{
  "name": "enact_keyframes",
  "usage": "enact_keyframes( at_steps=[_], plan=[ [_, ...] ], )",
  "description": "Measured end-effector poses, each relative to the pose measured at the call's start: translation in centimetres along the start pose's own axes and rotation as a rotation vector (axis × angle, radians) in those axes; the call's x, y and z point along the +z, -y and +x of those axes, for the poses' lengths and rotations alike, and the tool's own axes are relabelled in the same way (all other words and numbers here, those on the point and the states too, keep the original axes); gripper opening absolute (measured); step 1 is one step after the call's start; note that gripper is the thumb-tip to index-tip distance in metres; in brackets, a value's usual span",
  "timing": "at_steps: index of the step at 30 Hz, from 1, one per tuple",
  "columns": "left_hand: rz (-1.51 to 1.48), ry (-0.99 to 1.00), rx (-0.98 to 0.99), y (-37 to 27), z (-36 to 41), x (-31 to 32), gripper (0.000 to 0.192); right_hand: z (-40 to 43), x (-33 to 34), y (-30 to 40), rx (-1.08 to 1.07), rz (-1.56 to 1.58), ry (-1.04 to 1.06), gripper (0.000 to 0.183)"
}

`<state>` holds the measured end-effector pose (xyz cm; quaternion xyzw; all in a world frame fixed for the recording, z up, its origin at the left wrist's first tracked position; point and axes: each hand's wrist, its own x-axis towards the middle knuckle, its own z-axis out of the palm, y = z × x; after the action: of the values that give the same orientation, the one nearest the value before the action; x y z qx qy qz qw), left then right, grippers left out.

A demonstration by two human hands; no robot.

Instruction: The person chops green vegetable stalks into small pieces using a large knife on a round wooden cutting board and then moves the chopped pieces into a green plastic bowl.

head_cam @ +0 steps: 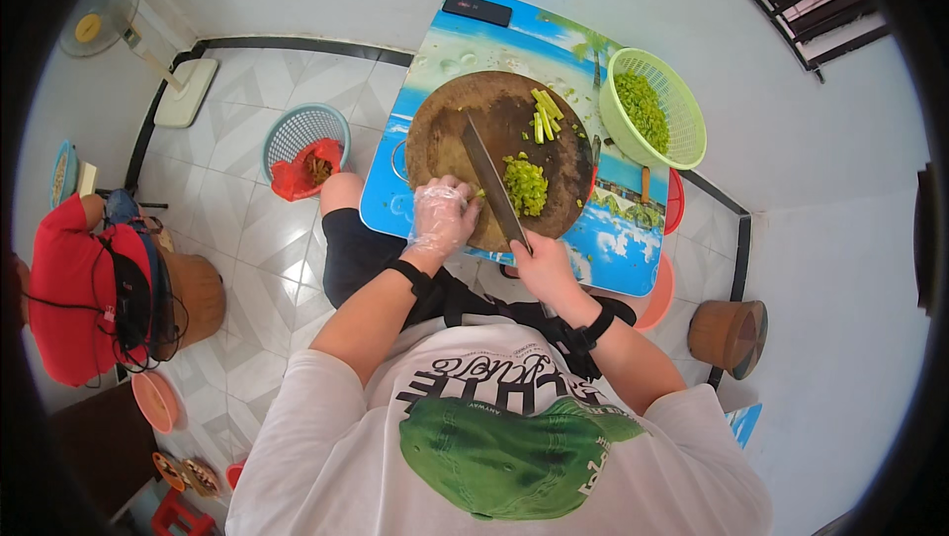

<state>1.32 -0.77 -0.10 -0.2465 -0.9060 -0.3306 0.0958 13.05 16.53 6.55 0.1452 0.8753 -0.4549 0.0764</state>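
A round wooden chopping board [437,132] sits on the small table. My right hand [547,269] grips the handle of a kitchen knife [491,174], whose long blade slants away across the board. My left hand [442,217], in a clear plastic glove, rests on the board's near left side with fingers curled over a green stalk piece [479,193] beside the blade. Most of that piece is hidden. Just right of the blade lies a heap of chopped green vegetable [526,185]. Several longer cut stalks [546,116] lie farther back on the board.
A green plastic basket [686,117] of chopped greens stands at the table's right edge. On the table [393,202] lie a black phone [477,9] and a brown-handled tool [645,185]. A red-lined waste basket [305,135] stands left; a person in red [78,291] sits farther left.
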Motion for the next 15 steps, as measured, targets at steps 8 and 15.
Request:
enact_keyframes(
  at_steps=[8,15],
  plan=[
    [0.015,0.039,-0.003,0.1,0.0,0.0,0.014,-3.7,-2.4,2.1,0.078,-0.177,0.074,0.026],
    [0.016,0.048,-0.017,0.1,0.2,0.0,0.013,0.7,0.4,0.7,-0.025,-0.086,-0.009,0.029]
  ],
)
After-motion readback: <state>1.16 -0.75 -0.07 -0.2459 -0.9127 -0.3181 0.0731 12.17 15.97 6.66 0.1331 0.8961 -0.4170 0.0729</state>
